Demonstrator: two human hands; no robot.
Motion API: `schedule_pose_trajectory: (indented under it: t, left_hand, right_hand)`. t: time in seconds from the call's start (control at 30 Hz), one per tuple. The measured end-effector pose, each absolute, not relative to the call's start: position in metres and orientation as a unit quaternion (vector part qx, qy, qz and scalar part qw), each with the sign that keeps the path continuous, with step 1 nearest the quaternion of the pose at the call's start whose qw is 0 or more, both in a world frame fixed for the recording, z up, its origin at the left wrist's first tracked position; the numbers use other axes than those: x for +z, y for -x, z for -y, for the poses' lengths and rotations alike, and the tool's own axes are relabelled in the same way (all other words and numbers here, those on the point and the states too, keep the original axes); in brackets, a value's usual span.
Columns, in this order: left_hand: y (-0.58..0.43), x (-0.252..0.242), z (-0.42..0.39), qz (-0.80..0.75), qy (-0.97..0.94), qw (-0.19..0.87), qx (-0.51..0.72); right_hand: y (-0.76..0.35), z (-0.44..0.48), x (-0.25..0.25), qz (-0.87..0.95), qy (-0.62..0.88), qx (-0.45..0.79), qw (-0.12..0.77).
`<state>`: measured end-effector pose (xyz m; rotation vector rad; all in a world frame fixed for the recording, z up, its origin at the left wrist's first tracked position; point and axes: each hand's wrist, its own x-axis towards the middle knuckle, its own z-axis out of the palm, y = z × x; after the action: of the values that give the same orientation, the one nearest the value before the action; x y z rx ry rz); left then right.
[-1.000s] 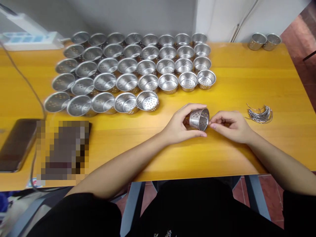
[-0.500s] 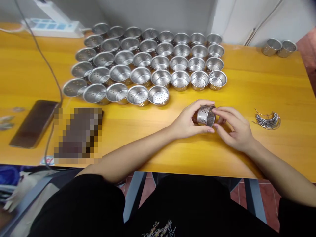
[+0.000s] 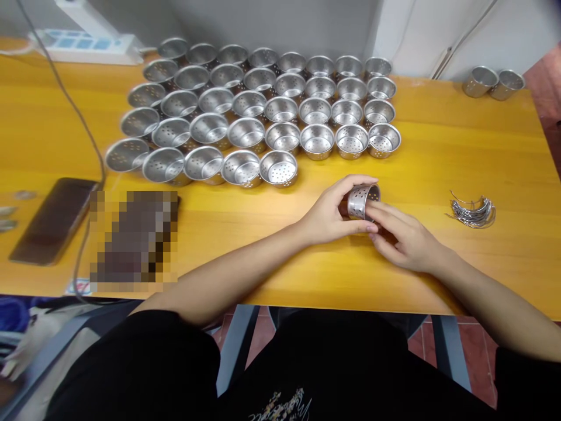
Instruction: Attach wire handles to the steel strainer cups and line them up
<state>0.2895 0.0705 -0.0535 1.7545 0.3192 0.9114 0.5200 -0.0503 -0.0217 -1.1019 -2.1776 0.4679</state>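
The right hand (image 3: 405, 238) has its fingers inside a tilted, perforated silver metal cup (image 3: 357, 202), their grip hidden; the left hand (image 3: 325, 216) clasps it above the yellow wooden table (image 3: 315, 275). This seems finger work inside the cup; the next move calls for a steady left hold. Beyond lie curved silver wires (image 3: 473, 214), then 5 rows of similar cups (image 3: 281, 111).

Hands (image 3: 325, 216) meet at a tilted, perforated metal cup (image 3: 357, 202).

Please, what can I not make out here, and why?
Head view:
Right hand: ends of some fingers, hidden by the cup in the left hand.
Back-row cups: lower parts hidden by the row in front.
Dark object: blurred by pixel blocks.
Shirt print: cut off by the bottom edge.
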Motion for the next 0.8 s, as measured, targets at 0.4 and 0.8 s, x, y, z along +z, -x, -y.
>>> schedule_pose_trajectory:
  t: [0.4,0.8]
  left_hand:
    - [-0.289,-0.054,-0.069,-0.151,-0.711,0.578,0.371]
    - [-0.288,-0.058,-0.067,-0.084,-0.725,0.59,0.345]
  right_hand:
    - [-0.518,0.044,-0.021,0.78,0.409,0.278,0.383]
    - [-0.515,0.033,-0.015,0.661,0.547,0.182,0.48]
